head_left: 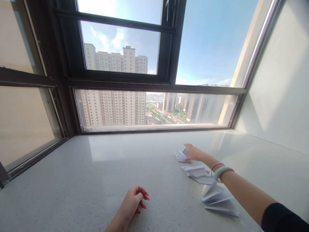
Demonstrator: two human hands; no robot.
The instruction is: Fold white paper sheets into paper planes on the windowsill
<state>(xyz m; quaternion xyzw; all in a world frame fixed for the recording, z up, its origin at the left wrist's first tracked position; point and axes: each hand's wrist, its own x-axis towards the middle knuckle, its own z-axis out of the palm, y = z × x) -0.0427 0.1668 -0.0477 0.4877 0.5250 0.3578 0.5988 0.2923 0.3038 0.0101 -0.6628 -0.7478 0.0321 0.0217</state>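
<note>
Three folded white papers lie in a slanting row on the pale speckled sill. My right hand [192, 152] reaches to the farthest and smallest folded paper [180, 156], with the thumb on its near side and the fingers on its far side, closed around part of it. Nearer to me, below the wrist, is a second folded paper [199, 174] with pleats. The closest folded paper [218, 200] fans out beside the right forearm. My left hand [135, 199] hovers or rests over the sill, fingers loosely bent and apart, holding nothing.
The speckled stone sill [72, 180] runs up to a dark-framed window [154, 131]. A side window [29, 122] borders it on the left and a white wall [277, 106] on the right. Outside are tall buildings [113, 106]. A pale bangle [223, 173] circles the right wrist.
</note>
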